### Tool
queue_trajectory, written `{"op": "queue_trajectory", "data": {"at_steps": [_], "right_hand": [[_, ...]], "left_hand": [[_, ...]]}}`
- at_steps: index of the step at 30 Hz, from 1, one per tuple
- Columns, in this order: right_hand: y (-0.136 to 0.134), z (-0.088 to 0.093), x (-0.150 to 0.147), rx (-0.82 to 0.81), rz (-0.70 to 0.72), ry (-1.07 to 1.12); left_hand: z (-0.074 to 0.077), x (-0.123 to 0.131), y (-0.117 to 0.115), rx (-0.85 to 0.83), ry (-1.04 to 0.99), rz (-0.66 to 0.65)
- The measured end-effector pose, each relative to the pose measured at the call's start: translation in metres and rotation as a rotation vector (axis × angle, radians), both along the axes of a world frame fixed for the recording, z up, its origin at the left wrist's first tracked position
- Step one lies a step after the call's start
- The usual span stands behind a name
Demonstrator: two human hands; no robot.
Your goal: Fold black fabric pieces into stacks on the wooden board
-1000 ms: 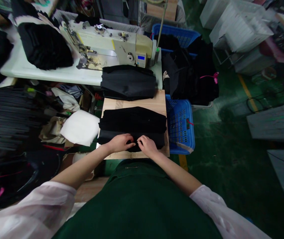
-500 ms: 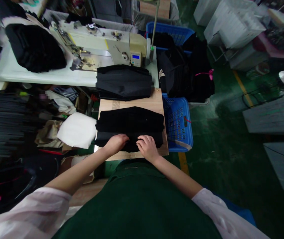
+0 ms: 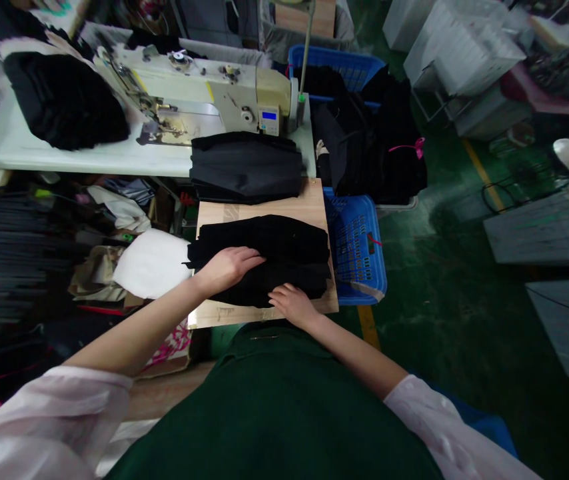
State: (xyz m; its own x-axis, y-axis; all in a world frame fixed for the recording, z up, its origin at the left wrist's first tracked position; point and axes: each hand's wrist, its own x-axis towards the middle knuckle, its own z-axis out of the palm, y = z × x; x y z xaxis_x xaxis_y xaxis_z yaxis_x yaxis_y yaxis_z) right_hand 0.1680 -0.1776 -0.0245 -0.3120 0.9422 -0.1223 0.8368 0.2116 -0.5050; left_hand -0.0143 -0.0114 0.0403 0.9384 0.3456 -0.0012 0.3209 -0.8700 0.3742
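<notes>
Black fabric pieces (image 3: 264, 233) lie stacked on a wooden board (image 3: 309, 193) before me, in a far and a near part. Over the left middle of the stack is my left hand (image 3: 232, 267), its fingers closed together at the fabric; the thumb side is partly hidden. My right hand (image 3: 293, 303) rests at the near edge of the stack, fingers stretched out and lying on the cloth. Beyond, a dark grey fabric stack (image 3: 247, 167) bridges the board and the sewing table.
A sewing machine (image 3: 199, 87) stands on the white table (image 3: 84, 160), with a black fabric pile (image 3: 64, 100) at left. Blue baskets (image 3: 359, 247) and black bundles (image 3: 359, 140) are to the right. White cloth (image 3: 152, 263) lies left of the board.
My left hand has moved up and away from me over the fabric. My right hand has shifted slightly nearer to me. The near fabric part now looks blacker and lies differently.
</notes>
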Motion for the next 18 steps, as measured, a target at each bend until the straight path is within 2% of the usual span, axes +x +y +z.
{"op": "queue_trajectory", "data": {"at_steps": [2, 7, 10, 14, 18], "right_hand": [[0.002, -0.001, 0.001, 0.008, 0.015, 0.020], [0.008, -0.009, 0.004, -0.019, 0.023, 0.102], [0.013, -0.013, 0.007, -0.065, -0.006, 0.162], [0.019, -0.013, 0.009, -0.127, -0.032, 0.204], [0.024, -0.008, 0.010, -0.167, -0.053, 0.220]], "left_hand": [[-0.003, 0.010, 0.010, 0.038, 0.012, 0.093], [-0.025, 0.036, 0.026, 0.163, 0.159, 0.438], [-0.032, 0.040, 0.021, 0.165, 0.208, 0.519], [-0.035, 0.028, 0.001, -0.086, 0.096, 0.496], [-0.050, 0.004, -0.026, -0.522, 0.024, 0.319]]}}
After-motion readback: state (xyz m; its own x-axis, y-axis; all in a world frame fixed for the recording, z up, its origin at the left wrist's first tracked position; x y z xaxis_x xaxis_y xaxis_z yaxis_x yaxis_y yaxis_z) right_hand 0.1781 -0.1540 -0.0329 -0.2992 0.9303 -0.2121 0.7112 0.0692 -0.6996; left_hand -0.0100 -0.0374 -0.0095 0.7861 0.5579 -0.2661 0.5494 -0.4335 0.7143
